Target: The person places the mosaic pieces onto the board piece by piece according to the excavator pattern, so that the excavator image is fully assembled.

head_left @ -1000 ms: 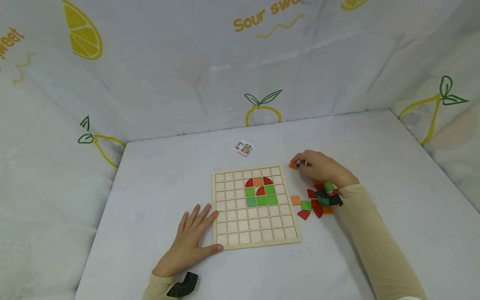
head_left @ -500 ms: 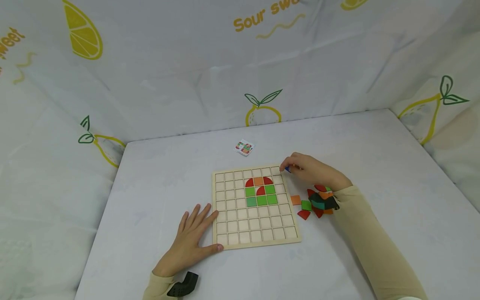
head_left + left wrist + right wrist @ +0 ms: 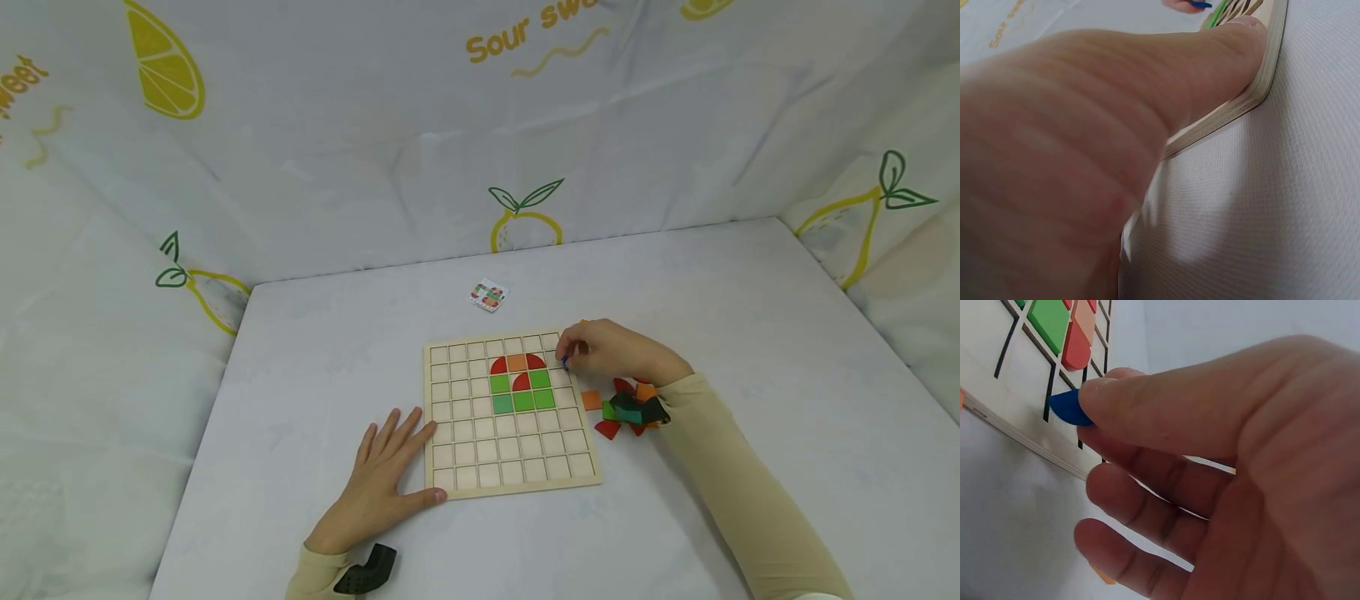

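Note:
A square wooden grid board (image 3: 517, 450) lies on the table, with red, orange and green tiles set in its upper middle cells. My right hand (image 3: 618, 350) is over the board's right edge, near the upper corner. Between thumb and index finger it pinches a blue tile (image 3: 1071, 407) with a curved edge; the other fingers are loosely bent. At the lower left corner, my left hand (image 3: 378, 487) lies with fingers spread. Its thumb (image 3: 1222, 56) rests on the board's rim and a fingertip touches the left side.
Right of the board lies a pile of loose tiles (image 3: 607, 429), red, green and orange, partly hidden by the black wrist device (image 3: 637, 408). A small patterned card (image 3: 489, 295) lies behind the board. White cloth with lemon prints hangs at the back.
The right hand has moved left and nearer, from beside the upper right corner to above the board's right edge, bringing the blue tile along. An orange piece stays behind. The left hand is still.

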